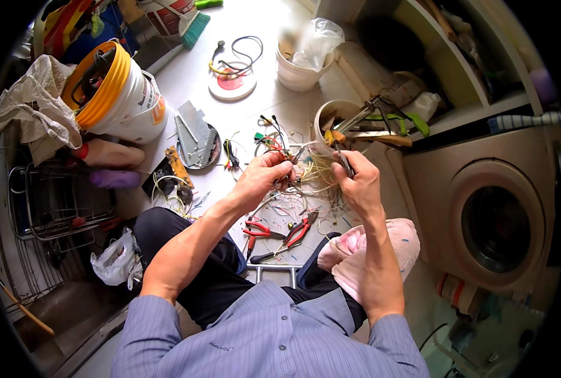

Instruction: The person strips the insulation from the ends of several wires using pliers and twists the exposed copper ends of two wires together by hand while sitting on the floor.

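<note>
My left hand (264, 179) is closed, its thumb and fingers pinching a small bundle of thin coloured wires (280, 150). To its right, my right hand (361, 181) is wrapped round a slim dark hand tool (346, 165); its exact kind is hard to make out. Between and below the hands lies a tangle of pale stripped wires (318, 173) on the floor. Nearer to me are red-handled pliers (263, 231) and a second red-and-black pair of pliers (300, 231). Small wire scraps are scattered around them.
A white tub of tools (327, 120) stands just beyond my right hand. At left are a yellow-and-white bucket (120, 104) and a round tray of metal parts (198, 142). A washing machine (431, 189) flanks the right side; a pink cloth (397, 252) covers my right knee.
</note>
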A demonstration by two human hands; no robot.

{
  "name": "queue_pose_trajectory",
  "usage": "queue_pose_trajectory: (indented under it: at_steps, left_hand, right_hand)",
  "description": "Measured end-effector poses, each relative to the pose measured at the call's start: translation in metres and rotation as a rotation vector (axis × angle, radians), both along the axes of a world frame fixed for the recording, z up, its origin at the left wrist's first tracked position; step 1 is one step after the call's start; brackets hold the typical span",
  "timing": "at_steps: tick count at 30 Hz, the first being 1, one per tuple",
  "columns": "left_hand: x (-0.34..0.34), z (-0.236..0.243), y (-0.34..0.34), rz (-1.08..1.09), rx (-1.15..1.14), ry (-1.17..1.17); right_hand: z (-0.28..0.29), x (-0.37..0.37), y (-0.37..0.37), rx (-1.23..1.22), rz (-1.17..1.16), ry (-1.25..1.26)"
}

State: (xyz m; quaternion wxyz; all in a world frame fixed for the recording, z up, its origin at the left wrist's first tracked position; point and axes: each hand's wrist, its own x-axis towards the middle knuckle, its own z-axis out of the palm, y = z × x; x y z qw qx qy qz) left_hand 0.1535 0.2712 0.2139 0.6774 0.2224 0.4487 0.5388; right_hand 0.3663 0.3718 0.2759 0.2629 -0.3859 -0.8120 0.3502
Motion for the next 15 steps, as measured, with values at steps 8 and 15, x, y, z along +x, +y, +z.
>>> queue_pose_trajectory:
  at_steps: [8, 15]
  left_hand:
    - [0.01, 0.012, -0.002, -0.275, 0.028, 0.222]
    - [0.012, 0.022, -0.001, -0.252, 0.002, 0.422]
  right_hand:
    - [-0.012, -0.022, -0.014, 0.099, 0.163, 0.154]
    - [-0.023, -0.024, -0.014, 0.094, 0.193, 0.073]
